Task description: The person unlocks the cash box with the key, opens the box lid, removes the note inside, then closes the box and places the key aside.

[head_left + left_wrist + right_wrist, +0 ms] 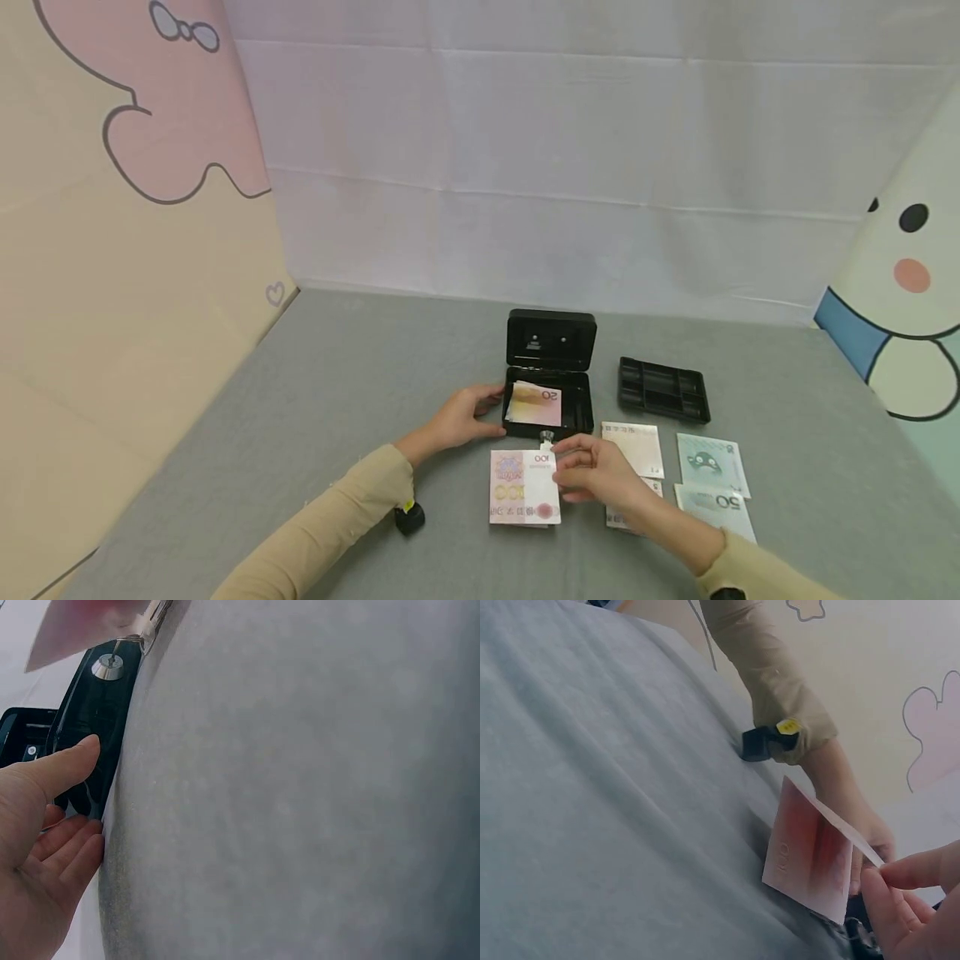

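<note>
A folded pink 100 banknote point(524, 488) is pinched at its edge between the thumb and fingers of my right hand point(596, 476). The right wrist view shows the banknote point(810, 859) folded in two, its halves standing apart. It is held in front of a black cash box point(525, 430) whose lid point(551, 342) stands raised. My left hand point(459, 417) holds the box's left front corner; in the left wrist view the thumb lies on the front face near the lock point(108, 667). A 20 banknote point(536, 406) lies inside the box.
To the right of the box lies a black compartment tray point(663, 390). Several banknotes lie in front of it, among them a pale one point(633, 448), a green one point(712, 464) and a green 50 note point(716, 508). A white wall cloth point(555, 183) hangs behind the grey table.
</note>
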`<state>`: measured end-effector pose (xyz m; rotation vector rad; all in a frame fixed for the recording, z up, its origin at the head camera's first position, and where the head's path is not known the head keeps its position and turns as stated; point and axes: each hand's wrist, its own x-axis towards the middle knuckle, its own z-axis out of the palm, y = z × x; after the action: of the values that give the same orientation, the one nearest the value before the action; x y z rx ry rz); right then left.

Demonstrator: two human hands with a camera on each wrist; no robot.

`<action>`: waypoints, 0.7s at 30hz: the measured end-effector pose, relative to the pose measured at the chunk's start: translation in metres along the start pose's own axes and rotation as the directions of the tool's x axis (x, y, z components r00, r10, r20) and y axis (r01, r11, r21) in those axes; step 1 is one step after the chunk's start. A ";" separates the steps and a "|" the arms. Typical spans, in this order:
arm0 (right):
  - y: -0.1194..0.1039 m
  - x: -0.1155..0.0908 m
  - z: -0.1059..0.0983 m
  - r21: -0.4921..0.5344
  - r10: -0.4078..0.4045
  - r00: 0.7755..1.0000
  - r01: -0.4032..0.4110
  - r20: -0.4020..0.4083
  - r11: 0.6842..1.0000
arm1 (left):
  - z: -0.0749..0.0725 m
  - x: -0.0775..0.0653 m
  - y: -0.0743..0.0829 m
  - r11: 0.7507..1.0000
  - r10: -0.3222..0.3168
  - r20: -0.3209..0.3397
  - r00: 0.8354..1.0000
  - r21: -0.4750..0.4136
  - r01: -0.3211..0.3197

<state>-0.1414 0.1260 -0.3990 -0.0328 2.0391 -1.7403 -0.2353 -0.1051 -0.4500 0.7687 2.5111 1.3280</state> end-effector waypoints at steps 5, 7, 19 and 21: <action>0.011 0.002 0.013 0.069 0.021 1.000 -0.020 -0.012 0.997 | -0.001 -0.001 0.001 1.000 0.005 0.004 1.000 -0.006 -0.005; 0.014 0.003 0.017 0.093 0.018 1.000 -0.017 -0.016 0.996 | -0.001 -0.001 0.000 1.000 0.007 0.003 1.000 -0.005 -0.007; 0.030 0.012 0.029 0.088 0.004 0.999 0.000 -0.043 0.996 | 0.000 -0.001 0.001 1.000 -0.006 0.001 1.000 -0.001 0.006; 0.031 0.012 0.030 0.065 -0.007 0.999 0.010 -0.046 0.998 | 0.000 -0.001 0.002 1.000 -0.002 -0.001 1.000 0.002 0.002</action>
<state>-0.1333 0.1003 -0.4351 0.0193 2.0153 -1.8282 -0.2336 -0.1047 -0.4489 0.7663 2.5131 1.3262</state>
